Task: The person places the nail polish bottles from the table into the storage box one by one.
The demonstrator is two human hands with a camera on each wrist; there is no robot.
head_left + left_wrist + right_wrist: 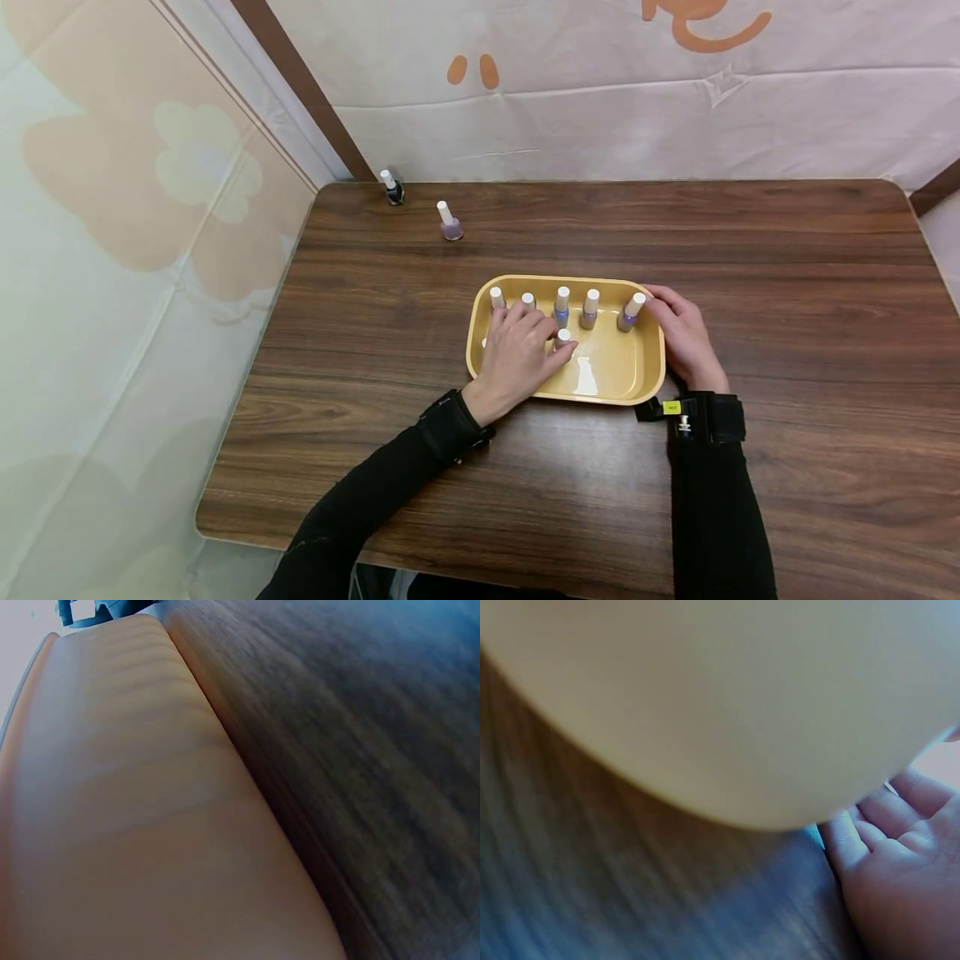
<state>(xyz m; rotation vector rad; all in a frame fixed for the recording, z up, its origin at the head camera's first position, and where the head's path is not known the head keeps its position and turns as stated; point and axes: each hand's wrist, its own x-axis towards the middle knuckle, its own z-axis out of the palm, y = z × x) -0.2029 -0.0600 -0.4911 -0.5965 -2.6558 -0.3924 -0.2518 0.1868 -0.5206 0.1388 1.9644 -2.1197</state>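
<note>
A yellow tray [611, 379] lies on the table with several white-capped nail polish bottles in it. My left hand [517, 348] reaches over its left half, thumb and forefinger pinching a nail polish bottle [563, 337] by its sides. The hand hides part of the bottles beneath it. Along the back stand a blue bottle [561, 315], a mauve bottle [589, 312] and, tilted at the right end, a purple bottle [628, 318]. My right hand [686, 337] grips the tray's right end, thumb at the rim and fingers along the outer wall [765, 735].
Behind the tray to the left, a lilac nail polish bottle [452, 227] stands on the wooden table [787, 275]. A dark bottle [394, 194] stands near the back left corner. Printed curtains [600, 125] hang behind and left of the table.
</note>
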